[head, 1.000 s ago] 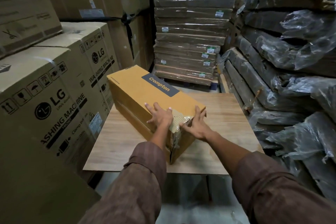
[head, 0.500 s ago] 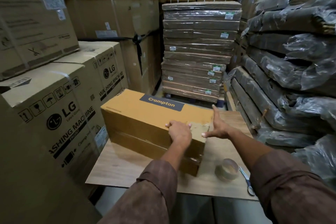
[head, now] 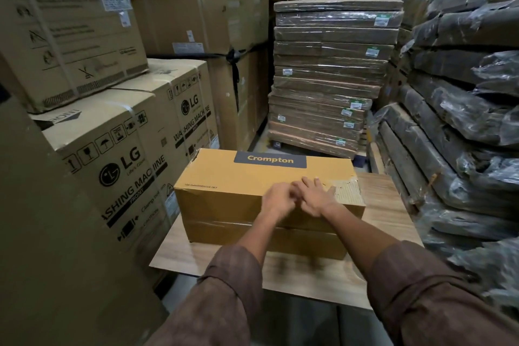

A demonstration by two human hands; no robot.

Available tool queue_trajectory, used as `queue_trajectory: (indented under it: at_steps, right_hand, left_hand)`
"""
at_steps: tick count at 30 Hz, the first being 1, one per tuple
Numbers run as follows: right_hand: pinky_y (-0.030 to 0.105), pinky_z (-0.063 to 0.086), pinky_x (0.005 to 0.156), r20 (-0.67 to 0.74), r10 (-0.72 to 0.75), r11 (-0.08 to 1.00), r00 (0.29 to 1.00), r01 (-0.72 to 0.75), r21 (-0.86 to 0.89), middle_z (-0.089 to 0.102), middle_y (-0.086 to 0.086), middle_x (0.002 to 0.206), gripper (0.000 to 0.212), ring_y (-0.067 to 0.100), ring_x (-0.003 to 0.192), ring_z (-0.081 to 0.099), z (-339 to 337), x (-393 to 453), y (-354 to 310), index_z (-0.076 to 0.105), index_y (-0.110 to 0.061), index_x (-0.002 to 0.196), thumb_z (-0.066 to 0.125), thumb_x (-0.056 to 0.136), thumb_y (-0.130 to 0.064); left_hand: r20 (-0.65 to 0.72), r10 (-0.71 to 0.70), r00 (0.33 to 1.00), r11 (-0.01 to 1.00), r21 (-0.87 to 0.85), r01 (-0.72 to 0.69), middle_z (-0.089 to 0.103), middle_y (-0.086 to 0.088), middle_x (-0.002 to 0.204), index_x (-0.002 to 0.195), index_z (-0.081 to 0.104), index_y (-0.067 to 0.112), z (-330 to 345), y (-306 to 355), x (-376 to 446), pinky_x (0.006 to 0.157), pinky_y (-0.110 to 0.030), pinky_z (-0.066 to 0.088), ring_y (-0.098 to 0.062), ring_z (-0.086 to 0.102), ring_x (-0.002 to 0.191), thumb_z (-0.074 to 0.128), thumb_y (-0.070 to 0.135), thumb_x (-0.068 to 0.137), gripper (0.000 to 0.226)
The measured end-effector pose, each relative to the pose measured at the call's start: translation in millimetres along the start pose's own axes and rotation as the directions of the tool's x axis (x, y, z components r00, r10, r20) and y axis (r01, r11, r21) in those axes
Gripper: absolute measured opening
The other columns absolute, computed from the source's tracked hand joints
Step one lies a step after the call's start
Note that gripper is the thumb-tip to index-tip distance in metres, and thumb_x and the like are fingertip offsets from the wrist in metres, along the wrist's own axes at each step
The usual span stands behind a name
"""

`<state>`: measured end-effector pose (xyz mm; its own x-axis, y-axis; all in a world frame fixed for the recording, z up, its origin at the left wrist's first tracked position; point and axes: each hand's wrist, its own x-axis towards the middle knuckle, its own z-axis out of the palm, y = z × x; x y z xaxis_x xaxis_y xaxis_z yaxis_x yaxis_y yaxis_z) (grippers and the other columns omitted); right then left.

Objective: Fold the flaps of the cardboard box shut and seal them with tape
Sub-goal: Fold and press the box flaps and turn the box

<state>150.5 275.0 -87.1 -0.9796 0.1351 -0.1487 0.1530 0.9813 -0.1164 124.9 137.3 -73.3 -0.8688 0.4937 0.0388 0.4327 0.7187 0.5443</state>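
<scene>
Around the work spot stand tall stacks of LG washing-machine cartons (head: pixel 120 166) on the left, a pallet of wrapped flat cardboard (head: pixel 328 78) straight ahead and plastic-covered bundles (head: pixel 463 121) on the right. Between them sits a wooden table (head: pixel 387 205), and on it lies the task's thing, the yellow Crompton box (head: pixel 244 188), lengthwise across the view with its long side toward the person.

Judging by how it lies, the box looks closed: its right end carries a patch of tape (head: pixel 346 189) wrapped over the top edge, and no flap stands up anywhere in sight. The far left end cannot be checked from this angle, so whether that side needs sealing is unclear. What seems left is pressing the tape down firmly, or little more.

Both hands are on the top near the right end, touching each other. The right hand (head: pixel 314 196) lies flat, fingers spread and straight on the cardboard just beside the tape. The left hand (head: pixel 278 201) is blurred by motion; its fingers look curled, but whether they hold anything I cannot tell.

Half a second ago the box sat at a slant with its taped end nearer the person, and the right hand reached out beyond that end; now the box lies square across the table and that hand has come onto the top. The tape roll and scissors seen then on the table are no longer in view
</scene>
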Motion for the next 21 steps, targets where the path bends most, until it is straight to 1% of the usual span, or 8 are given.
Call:
queue_trajectory:
  at_steps: [2,4,6,8,11,13,16,21]
  right_hand:
    - [0.073,0.000,0.113,0.040,0.000,0.999,0.999,0.003,-0.053,-0.007,0.006,0.168,0.076,0.039,0.153,-0.005,9.9,-3.0,-6.5,0.007,-0.031,0.159,0.026,0.097,-0.070]
    - [0.071,-0.004,0.114,0.065,-0.018,0.988,0.998,0.028,-0.154,-0.016,0.009,0.167,0.099,0.039,0.152,-0.012,15.4,-6.5,-5.1,-0.005,-0.030,0.160,0.028,0.085,-0.085]
    - [0.070,0.002,0.115,0.039,-0.048,0.978,0.998,0.055,-0.200,-0.014,0.011,0.167,0.097,0.039,0.153,-0.010,17.3,-7.4,-2.2,-0.007,-0.029,0.159,0.039,0.089,-0.077]
    - [0.068,0.010,0.117,-0.013,-0.045,0.983,0.999,0.041,-0.181,-0.006,0.010,0.168,0.081,0.037,0.154,-0.004,18.2,-6.7,-1.9,0.000,-0.029,0.160,0.045,0.099,-0.057]
    - [0.068,0.013,0.117,-0.093,0.010,0.995,0.996,-0.019,-0.098,0.006,0.006,0.168,0.066,0.033,0.154,0.003,19.5,-6.7,-9.8,0.017,-0.028,0.158,0.052,0.102,-0.031]
    - [0.073,0.013,0.114,-0.115,0.055,0.996,0.992,-0.062,-0.062,0.009,0.005,0.167,0.066,0.033,0.154,0.005,20.2,-5.8,-16.4,0.021,-0.028,0.156,0.056,0.101,-0.023]
    - [0.082,0.010,0.107,-0.118,0.114,0.992,0.986,-0.119,-0.036,0.008,0.002,0.167,0.068,0.032,0.155,0.002,21.2,-6.0,-23.0,0.021,-0.029,0.156,0.057,0.100,-0.018]
    - [0.086,0.015,0.101,-0.152,0.141,0.987,0.978,-0.150,-0.051,0.005,0.001,0.167,0.069,0.034,0.154,0.001,24.6,-11.2,-23.9,0.015,-0.032,0.157,0.055,0.101,-0.023]
  left_hand:
    - [-0.190,-0.187,0.964,0.972,-0.179,0.154,0.074,0.005,0.108,0.105,0.076,0.024,-5.2,-30.1,-4.9,0.083,-0.030,0.053,-0.016,0.065,0.096,0.062,0.016,0.096,0.019]
    - [-0.360,-0.424,0.831,0.882,-0.373,0.288,0.073,0.004,0.112,0.106,0.075,0.024,-12.1,-58.3,-11.5,0.090,-0.033,0.052,-0.017,0.065,0.101,0.066,0.018,0.095,0.016]
    - [-0.449,-0.565,0.692,0.803,-0.491,0.337,0.066,0.001,0.121,0.115,0.068,0.021,-24.4,-80.8,-16.1,0.096,-0.039,0.047,-0.020,0.059,0.112,0.075,0.025,0.089,0.027]
    - [-0.472,-0.664,0.580,0.740,-0.523,0.422,0.052,-0.006,0.137,0.130,0.055,0.018,-38.9,-100.5,-17.5,0.101,-0.043,0.040,-0.025,0.048,0.124,0.085,0.037,0.077,0.064]
    - [-0.348,-0.846,0.403,0.522,-0.696,0.493,0.024,-0.015,0.155,0.144,0.031,0.014,-55.2,-119.6,-18.4,0.105,-0.048,0.032,-0.034,0.033,0.132,0.095,0.049,0.054,0.116]
    - [-0.233,-0.890,0.391,0.411,-0.782,0.469,0.006,-0.017,0.162,0.148,0.018,0.016,-61.5,-129.0,-18.2,0.110,-0.047,0.025,-0.036,0.024,0.137,0.096,0.053,0.047,0.133]
    - [-0.110,-0.883,0.457,0.356,-0.790,0.498,-0.013,-0.014,0.166,0.156,0.000,0.020,-72.2,-139.2,-15.4,0.120,-0.051,0.012,-0.036,0.002,0.151,0.097,0.049,0.050,0.146]
    - [-0.039,-0.845,0.534,0.350,-0.795,0.496,0.009,-0.011,0.167,0.159,0.002,0.018,-75.0,-179.4,-9.6,0.123,-0.052,0.016,-0.035,0.007,0.153,0.098,0.047,0.051,0.148]
